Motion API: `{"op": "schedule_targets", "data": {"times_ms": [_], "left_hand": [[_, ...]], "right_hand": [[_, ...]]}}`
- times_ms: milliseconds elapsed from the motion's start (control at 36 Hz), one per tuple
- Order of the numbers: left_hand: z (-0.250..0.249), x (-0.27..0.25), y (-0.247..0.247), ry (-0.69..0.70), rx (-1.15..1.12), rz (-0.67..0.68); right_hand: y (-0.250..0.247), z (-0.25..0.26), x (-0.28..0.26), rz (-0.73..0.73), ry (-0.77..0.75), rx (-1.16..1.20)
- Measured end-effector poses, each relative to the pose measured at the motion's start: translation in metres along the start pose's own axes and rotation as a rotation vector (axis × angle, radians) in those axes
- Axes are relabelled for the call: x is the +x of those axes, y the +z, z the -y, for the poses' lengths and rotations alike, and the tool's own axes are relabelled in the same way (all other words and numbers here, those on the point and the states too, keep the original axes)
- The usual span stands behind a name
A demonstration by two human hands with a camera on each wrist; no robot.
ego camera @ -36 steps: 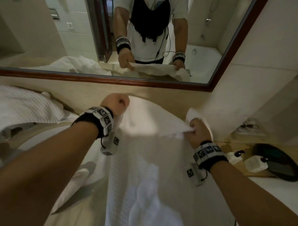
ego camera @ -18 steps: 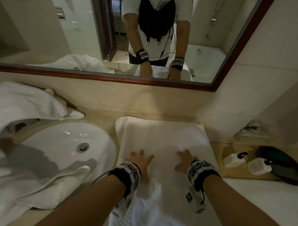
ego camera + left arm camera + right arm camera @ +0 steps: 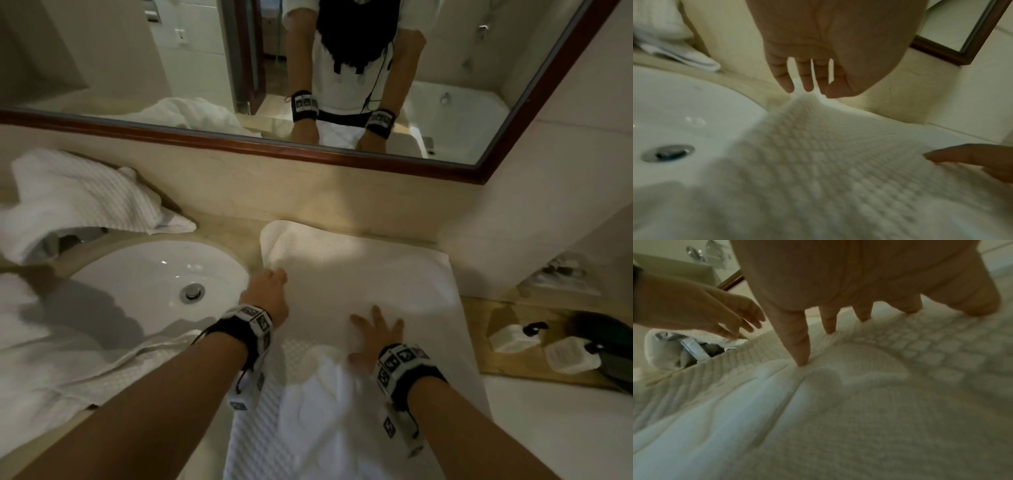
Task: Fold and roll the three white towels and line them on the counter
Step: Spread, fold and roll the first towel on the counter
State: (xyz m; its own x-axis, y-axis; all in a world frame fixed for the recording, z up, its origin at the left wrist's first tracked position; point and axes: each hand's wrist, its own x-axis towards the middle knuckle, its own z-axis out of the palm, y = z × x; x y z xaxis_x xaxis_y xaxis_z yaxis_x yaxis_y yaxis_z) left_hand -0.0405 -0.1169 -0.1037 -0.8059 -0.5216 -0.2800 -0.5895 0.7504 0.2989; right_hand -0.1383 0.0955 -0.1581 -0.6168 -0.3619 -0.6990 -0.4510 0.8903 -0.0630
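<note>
A white waffle towel [image 3: 359, 267] lies spread on the counter to the right of the sink, its near end hanging over the front edge. My left hand [image 3: 272, 279] is at the towel's left edge. In the left wrist view its fingers [image 3: 807, 84] and thumb pinch a raised peak of the towel [image 3: 818, 162]. My right hand [image 3: 375, 329] lies flat on the towel's middle with fingers spread, the fingertips [image 3: 803, 356] pressing into the cloth [image 3: 838, 418]. A second white towel [image 3: 78, 198] lies crumpled at the back left. A third towel [image 3: 51, 359] is draped over the sink's front left.
The round white sink [image 3: 164, 274] with a metal drain is just left of the spread towel. A framed mirror [image 3: 479, 168] runs along the back wall. On the right, a wooden tray [image 3: 479, 342] holds two small white bottles [image 3: 510, 337] and a dark object [image 3: 613, 342].
One second ago both hands held the towel up by its top corners. They laid it on the counter and flattened it; now my left hand has moved to the left edge and pinches it.
</note>
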Motion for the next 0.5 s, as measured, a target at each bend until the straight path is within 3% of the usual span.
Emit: {"op": "schedule_targets", "data": {"times_ms": [56,194,278,361,500], "left_hand": [[0.016,-0.004,-0.007,-0.084,0.084,0.025],[0.058,-0.014,0.006,-0.125,0.343,0.354],[0.05,-0.03,0.004,-0.07,0.147,0.476],[0.034,-0.046,0.009,-0.036,-0.132,0.493],[0.004,-0.064,0.03,-0.054,-0.405,0.498]], "right_hand": [[-0.004,0.003,0.0,0.005,0.016,-0.01],[-0.004,0.032,-0.011,0.0,0.083,0.001],[0.002,0.041,-0.013,-0.006,0.1,-0.019],[-0.003,0.042,-0.018,-0.012,0.111,0.014],[-0.008,0.046,-0.035,-0.027,0.117,0.051]]}}
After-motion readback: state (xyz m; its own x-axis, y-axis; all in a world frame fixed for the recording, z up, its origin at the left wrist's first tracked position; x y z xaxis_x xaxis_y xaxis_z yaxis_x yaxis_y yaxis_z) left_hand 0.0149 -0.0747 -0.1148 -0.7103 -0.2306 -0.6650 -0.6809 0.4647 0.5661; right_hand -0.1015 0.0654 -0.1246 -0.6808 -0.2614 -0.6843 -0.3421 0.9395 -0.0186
